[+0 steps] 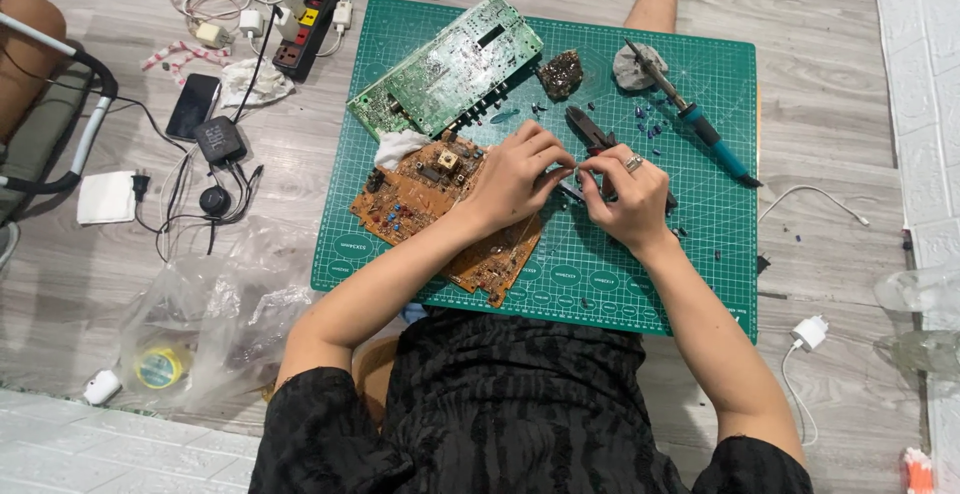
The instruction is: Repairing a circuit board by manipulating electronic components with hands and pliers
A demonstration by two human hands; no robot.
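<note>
Mid-frame, the left hand [515, 176] and right hand [628, 197] meet fingertip to fingertip, pinching something too small to tell; the left wrist lies over the brown board [420, 199]; pliers [592, 134] just above; open mat [700, 254] toward its lower right edge.
</note>
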